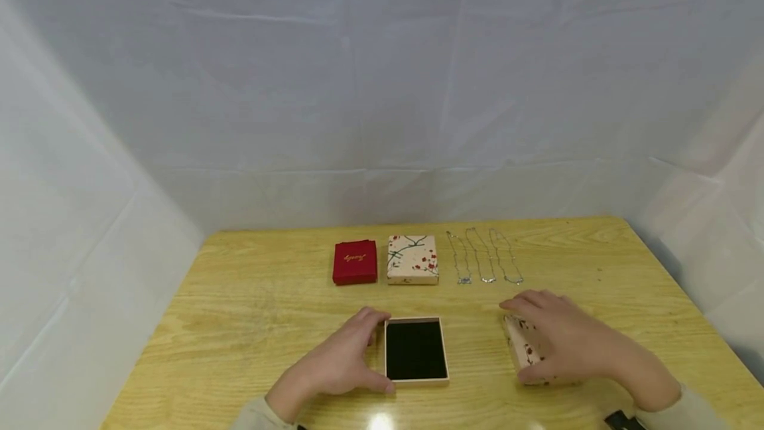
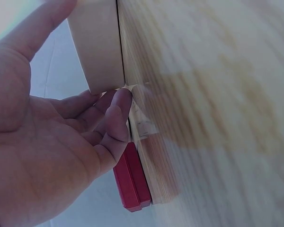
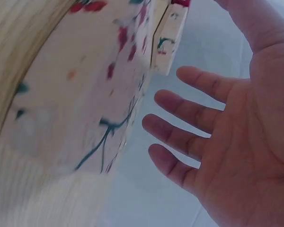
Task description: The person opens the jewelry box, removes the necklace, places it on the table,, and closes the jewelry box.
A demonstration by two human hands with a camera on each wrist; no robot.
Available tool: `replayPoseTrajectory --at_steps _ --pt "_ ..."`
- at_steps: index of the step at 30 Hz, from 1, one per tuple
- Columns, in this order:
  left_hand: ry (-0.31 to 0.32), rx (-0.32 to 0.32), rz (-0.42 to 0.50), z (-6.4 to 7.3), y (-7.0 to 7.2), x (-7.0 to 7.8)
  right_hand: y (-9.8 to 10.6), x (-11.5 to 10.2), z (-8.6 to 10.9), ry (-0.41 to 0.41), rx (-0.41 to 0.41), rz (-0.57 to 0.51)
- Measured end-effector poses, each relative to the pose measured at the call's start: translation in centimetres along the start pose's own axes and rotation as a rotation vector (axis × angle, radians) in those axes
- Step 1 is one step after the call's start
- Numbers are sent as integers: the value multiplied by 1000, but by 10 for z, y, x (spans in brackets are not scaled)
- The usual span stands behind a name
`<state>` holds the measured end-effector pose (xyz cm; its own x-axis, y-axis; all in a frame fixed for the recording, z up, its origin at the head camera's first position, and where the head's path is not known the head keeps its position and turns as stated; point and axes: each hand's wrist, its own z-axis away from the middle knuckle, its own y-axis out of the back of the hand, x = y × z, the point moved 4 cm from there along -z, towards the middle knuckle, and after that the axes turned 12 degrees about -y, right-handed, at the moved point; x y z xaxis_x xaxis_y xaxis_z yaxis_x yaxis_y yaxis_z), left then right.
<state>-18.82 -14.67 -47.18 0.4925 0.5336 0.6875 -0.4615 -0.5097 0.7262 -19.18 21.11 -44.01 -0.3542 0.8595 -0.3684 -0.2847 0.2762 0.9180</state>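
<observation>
In the head view, an open shallow box base (image 1: 416, 350) with a black lining lies at the table's front middle. My left hand (image 1: 343, 357) holds it by the left side, thumb at the near corner and fingers at the far one; in the left wrist view the box's pale side wall (image 2: 98, 47) spans between thumb and fingertips. On the right, my right hand (image 1: 573, 337) hovers over a cream floral box lid (image 1: 524, 344), covering much of it. The right wrist view has the fingers spread and fairly straight beside the lid (image 3: 85, 94), fingertips apart from it.
Behind the open base stand a red box (image 1: 355, 262) with gold lettering and a closed floral box (image 1: 412, 260). Three thin chain necklaces (image 1: 480, 257) lie side by side to their right. White cloth (image 1: 382, 85) walls in the wooden table (image 1: 256, 297).
</observation>
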Motion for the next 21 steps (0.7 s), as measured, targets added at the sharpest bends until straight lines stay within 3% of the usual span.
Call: replayPoseTrajectory --at_steps 8,21 --pt "-9 -1 -3 1 0 0 -3 16 10 -26 21 40" --pt "-2 -5 -3 1 0 0 -7 32 15 -59 -51 3"
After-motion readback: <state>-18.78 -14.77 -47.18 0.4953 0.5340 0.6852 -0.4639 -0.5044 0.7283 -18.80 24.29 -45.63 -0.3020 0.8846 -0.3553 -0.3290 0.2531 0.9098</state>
